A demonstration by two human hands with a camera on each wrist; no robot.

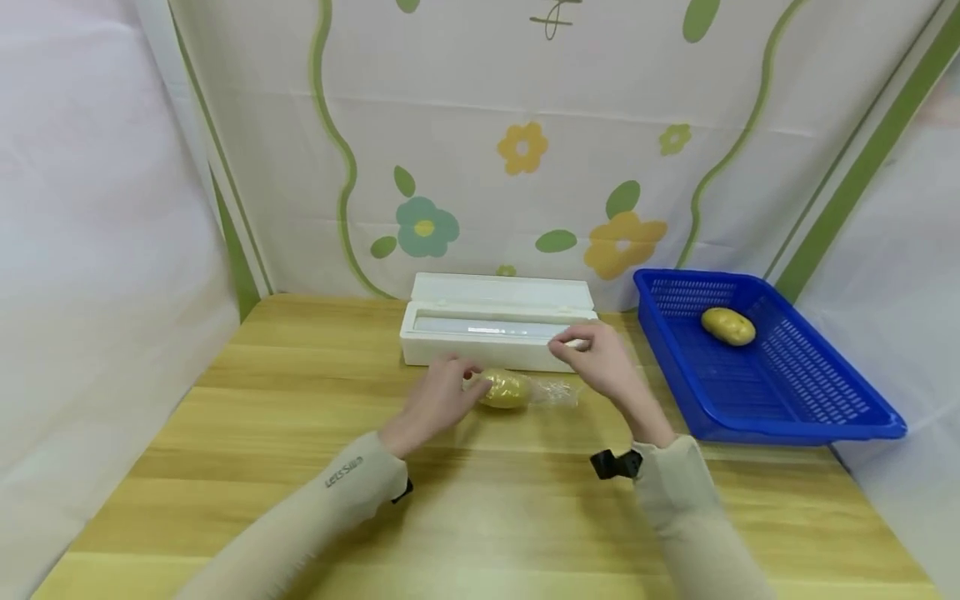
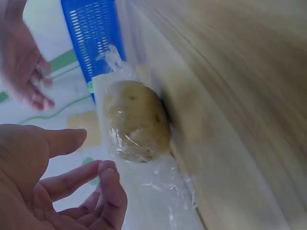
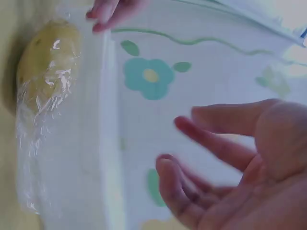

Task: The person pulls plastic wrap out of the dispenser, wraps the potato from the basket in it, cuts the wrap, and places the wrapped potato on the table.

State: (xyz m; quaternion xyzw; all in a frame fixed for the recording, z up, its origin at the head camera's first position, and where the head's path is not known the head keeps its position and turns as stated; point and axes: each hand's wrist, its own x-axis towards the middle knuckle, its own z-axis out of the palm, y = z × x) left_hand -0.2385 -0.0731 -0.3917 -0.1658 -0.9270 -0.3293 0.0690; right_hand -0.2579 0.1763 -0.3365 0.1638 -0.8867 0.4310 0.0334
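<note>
A potato (image 1: pixel 506 390) wrapped in clear cling film lies on the wooden table, with film tails (image 1: pixel 555 392) spreading from its ends. Beside its left end is my left hand (image 1: pixel 442 396); in the left wrist view, thumb and fingers are apart and nothing shows between them. My right hand (image 1: pixel 600 358) hovers in front of the right end of a white cling film box (image 1: pixel 480 352), fingers loosely bent. Nothing shows in its fingers in the right wrist view, where the wrapped potato (image 3: pixel 50 67) lies to the left.
The white box stands behind the potato, its lid (image 1: pixel 502 291) raised and a roll (image 1: pixel 491 327) inside. At the right, a blue plastic basket (image 1: pixel 795 431) holds another potato (image 1: pixel 728 326). A flower-patterned cloth (image 1: pixel 465 125) hangs behind the table (image 1: pixel 480 533).
</note>
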